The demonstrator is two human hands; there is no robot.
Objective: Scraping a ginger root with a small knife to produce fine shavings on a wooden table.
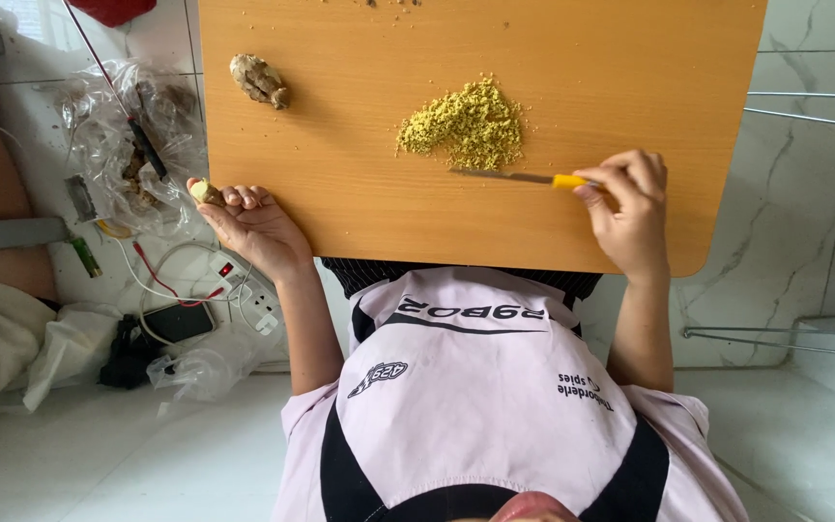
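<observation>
My left hand (pixel 255 230) rests palm up at the left edge of the wooden table (pixel 388 227) and pinches a small piece of ginger (pixel 206 191) in its fingertips. My right hand (pixel 630 208) grips the yellow handle of a knife (pixel 509 177), whose blade lies nearly flat on the table and points left. The blade tip sits just below a pile of finely chopped yellow ginger (pixel 466 126). A whole knob of ginger (pixel 259 80) lies on the table's far left.
On the tiled floor to the left lie a clear plastic bag (pixel 118 135) with more roots, a white power strip (pixel 244 285) with cables, a dark phone (pixel 176 321) and crumpled bags. Thin metal bars (pixel 809 106) run along the right side.
</observation>
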